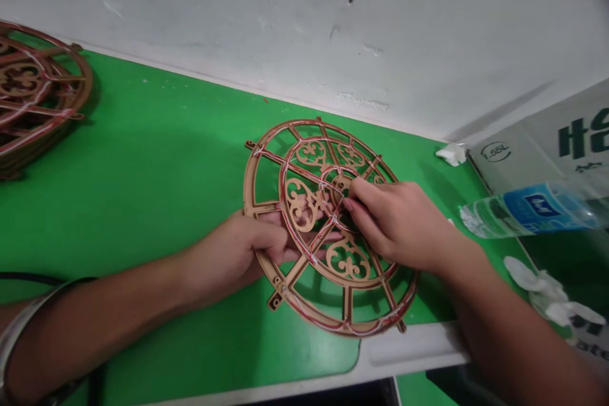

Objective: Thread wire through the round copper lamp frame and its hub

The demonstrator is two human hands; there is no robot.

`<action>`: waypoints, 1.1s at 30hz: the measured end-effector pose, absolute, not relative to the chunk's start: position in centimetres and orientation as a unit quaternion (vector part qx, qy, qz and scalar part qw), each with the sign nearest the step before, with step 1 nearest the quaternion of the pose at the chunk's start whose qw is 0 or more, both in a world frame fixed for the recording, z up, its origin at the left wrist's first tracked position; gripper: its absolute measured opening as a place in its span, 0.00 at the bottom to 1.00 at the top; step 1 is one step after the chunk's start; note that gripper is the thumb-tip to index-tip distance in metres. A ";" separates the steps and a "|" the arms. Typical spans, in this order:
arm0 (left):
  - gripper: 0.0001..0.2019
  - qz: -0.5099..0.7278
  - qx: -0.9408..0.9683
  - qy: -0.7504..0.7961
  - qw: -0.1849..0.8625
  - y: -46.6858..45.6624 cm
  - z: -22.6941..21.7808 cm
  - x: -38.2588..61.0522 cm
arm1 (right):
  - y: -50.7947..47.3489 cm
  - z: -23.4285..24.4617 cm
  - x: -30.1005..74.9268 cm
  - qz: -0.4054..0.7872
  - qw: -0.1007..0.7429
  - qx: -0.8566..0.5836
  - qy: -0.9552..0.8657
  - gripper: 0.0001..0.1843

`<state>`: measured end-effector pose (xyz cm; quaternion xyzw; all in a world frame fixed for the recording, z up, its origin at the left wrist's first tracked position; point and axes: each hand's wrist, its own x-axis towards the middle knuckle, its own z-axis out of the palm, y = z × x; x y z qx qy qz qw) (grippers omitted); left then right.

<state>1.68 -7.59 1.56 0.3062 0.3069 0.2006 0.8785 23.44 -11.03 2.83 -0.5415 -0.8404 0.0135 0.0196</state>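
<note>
A round, tan openwork frame [304,204] with spokes, scrolled ornaments and red and white wires along its channels is held tilted above the green tabletop. My left hand [266,238] grips its left rim, thumb in front and fingers stretched behind the openings. Near the hub, my right hand [394,216] is closed, thumb and forefinger pinched together at the wires around the inner ring. Whether a wire end sits in that pinch is too small to make out. The right hand covers part of the frame's right side.
More round frames [71,95] lie stacked at the far left. A clear bottle with a blue label [537,206] lies at the right before a printed carton [523,133]. Crumpled white tissue [547,292] lies nearby. A pale wall [238,25] backs the green table [162,171].
</note>
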 end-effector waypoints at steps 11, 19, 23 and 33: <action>0.07 0.191 0.285 0.278 0.897 -7.8 0.9 2.0 | -9.5 2.1 23.5 0.126 0.080 -0.595 -0.790 0.19; 0.05 0.202 0.290 0.267 0.896 -7.8 0.5 2.0 | -9.0 1.1 23.1 0.137 0.129 -0.596 -0.780 0.27; 0.05 0.206 0.299 0.269 0.892 -7.8 0.5 1.9 | -9.0 0.9 23.1 0.130 0.130 -0.602 -0.777 0.27; 0.07 0.201 0.279 0.262 0.902 -7.6 0.8 1.7 | -9.1 1.0 22.9 0.114 0.131 -0.617 -0.767 0.26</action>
